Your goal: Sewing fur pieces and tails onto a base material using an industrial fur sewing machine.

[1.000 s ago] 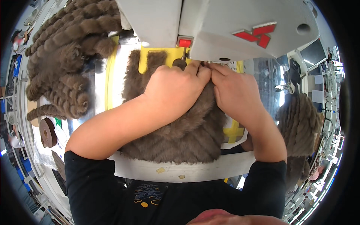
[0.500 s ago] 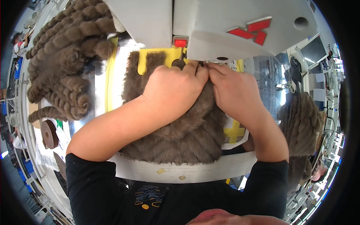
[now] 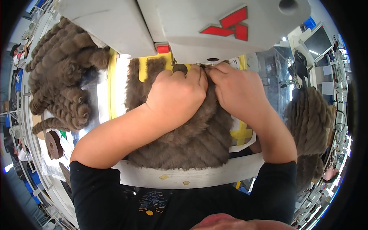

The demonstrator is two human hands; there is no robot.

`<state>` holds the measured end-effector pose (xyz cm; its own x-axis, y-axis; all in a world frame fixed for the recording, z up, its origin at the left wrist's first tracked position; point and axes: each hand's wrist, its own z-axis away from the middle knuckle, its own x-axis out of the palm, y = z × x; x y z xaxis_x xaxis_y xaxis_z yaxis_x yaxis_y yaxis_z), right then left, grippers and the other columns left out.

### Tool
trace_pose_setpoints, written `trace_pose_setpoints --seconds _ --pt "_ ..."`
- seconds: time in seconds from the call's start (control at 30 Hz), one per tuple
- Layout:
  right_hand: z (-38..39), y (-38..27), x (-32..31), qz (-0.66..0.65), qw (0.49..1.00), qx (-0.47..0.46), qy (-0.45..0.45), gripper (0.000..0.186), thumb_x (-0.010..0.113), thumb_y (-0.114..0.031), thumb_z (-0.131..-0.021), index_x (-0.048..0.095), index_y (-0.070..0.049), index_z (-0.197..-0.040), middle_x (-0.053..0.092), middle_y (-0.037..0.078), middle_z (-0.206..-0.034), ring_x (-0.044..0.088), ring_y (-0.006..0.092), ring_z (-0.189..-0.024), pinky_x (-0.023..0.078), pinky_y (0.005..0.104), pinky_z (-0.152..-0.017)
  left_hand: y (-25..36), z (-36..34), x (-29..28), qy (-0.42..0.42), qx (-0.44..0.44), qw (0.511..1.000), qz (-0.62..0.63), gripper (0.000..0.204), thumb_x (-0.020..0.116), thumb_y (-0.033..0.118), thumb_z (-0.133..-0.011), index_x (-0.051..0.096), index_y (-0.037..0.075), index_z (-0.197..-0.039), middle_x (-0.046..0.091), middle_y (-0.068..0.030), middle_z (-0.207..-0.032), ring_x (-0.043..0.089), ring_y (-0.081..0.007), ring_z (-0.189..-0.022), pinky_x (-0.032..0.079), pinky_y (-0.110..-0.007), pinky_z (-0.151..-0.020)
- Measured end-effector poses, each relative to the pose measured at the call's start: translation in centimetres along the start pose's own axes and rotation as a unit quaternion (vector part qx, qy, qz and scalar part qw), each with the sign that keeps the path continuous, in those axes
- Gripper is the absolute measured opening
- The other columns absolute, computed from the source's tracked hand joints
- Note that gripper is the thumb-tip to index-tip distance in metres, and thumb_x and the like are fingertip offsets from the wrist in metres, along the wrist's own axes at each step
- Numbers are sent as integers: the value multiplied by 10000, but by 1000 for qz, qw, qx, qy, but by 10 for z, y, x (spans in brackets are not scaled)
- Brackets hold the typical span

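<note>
A brown fur piece (image 3: 180, 153) lies under a white sewing machine (image 3: 180, 23) and drapes toward me. Closed around its folded upper edge is my left hand (image 3: 178, 90), knuckles up, just below the machine head. My right hand (image 3: 239, 88) meets it from the other side, thumb and fingers pinching the same fur. Both sets of fingertips nearly touch beneath the machine, where the head partly hides them. A small dark round part (image 3: 179, 68) sits beside my left knuckles. Fur strips (image 3: 155, 66) of the piece stretch away at the upper left.
Rolled brown fur pieces (image 3: 63, 73) are heaped at the left, with a roll of brown tape (image 3: 53, 145) nearer me. More fur (image 3: 309, 120) hangs at the right, below a monitor (image 3: 316, 41). Yellow tape (image 3: 241, 135) marks the work surface. A white table edge (image 3: 174, 178) runs in front of me.
The view has shifted slightly, so the machine head appears larger and further left. Both hands keep their grip on the fur and have barely moved.
</note>
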<state>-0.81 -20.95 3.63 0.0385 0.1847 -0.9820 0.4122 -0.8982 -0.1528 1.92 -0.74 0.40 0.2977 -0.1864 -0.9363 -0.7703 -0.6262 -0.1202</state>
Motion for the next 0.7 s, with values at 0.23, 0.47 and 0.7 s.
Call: trace_pose_setpoints --seconds 0.23,0.47,0.7 --pt "-2 25 5 -86 994 -57 32 319 586 -89 -899 773 -102 -1157 751 17 -1186 740 262 -975 601 401 -775 -1 0 1 3 6 1000 15 353 659 134 -792 743 17 -1114 756 -96 -1173 653 -162 -640 484 -317 -570" --pt "-10 33 1 -122 992 -42 -15 383 574 -56 -883 776 -112 -1203 766 79 -1165 726 326 -1018 595 444 -855 -7 5 -2 11 3 999 50 390 659 131 -792 727 7 -1156 744 -106 -1197 652 -186 -647 504 -323 -599" --pt "-13 28 -2 -85 995 -10 -41 383 586 -42 -883 790 -123 -1197 775 117 -1110 722 344 -998 593 447 -862 -13 21 -11 7 63 992 112 392 657 144 -827 694 53 -1206 710 -99 -1284 664 -192 -720 535 -343 -654"
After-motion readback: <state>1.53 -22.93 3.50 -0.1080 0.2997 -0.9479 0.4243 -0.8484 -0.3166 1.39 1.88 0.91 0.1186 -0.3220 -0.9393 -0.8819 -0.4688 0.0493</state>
